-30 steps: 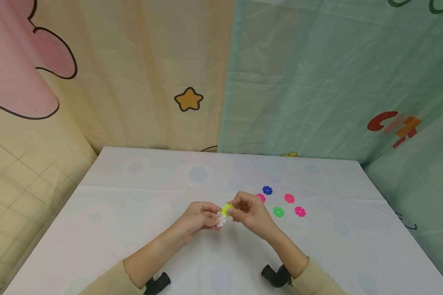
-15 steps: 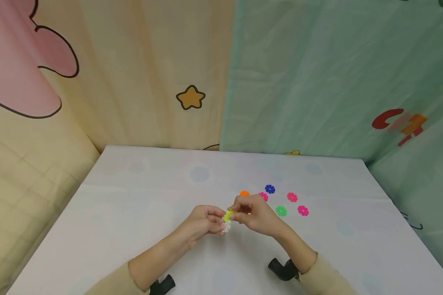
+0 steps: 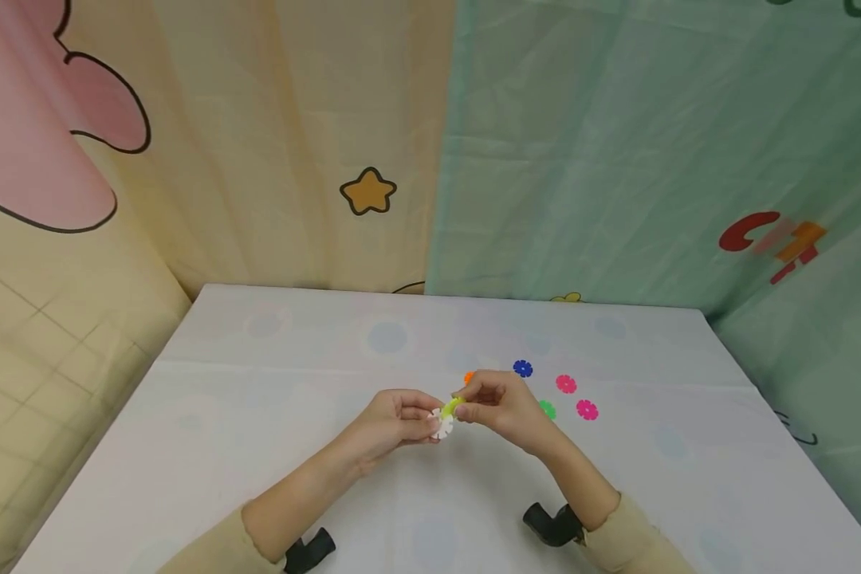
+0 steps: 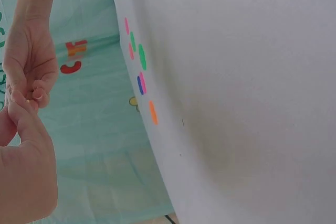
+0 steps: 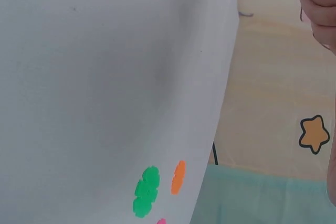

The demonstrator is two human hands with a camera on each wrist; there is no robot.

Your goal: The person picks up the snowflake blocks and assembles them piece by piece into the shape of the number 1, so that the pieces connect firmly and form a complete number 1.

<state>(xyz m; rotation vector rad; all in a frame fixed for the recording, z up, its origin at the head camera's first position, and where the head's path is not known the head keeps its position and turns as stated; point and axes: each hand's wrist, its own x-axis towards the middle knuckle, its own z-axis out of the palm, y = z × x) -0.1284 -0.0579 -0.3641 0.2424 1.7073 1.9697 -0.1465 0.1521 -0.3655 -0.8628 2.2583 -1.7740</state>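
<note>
In the head view my left hand (image 3: 402,418) pinches a white notched snowflake disc (image 3: 443,428) between thumb and fingers. Facing it, my right hand (image 3: 501,405) pinches a yellow snowflake disc (image 3: 450,407), which overlaps the white one's upper edge. Fingertips of the two hands come close together, raised over the table (image 3: 258,446). From the left wrist, my left hand (image 4: 31,171) and my right hand (image 4: 31,59) meet at the fingers, with only a speck of yellow showing. The right wrist view does not show either disc.
Beyond my right hand lie loose discs: blue (image 3: 523,368), pink (image 3: 566,384), another pink (image 3: 587,410), green (image 3: 548,409) and a partly covered orange one (image 3: 469,377). Joined green pieces (image 5: 146,191) show in the right wrist view. Printed curtains (image 3: 581,159) hang behind the table.
Both hands have shifted slightly right, still gripping the discs. The yellow disc has tilted against the white one. My right hand now covers a pink disc that showed earlier, while the orange one has appeared.
</note>
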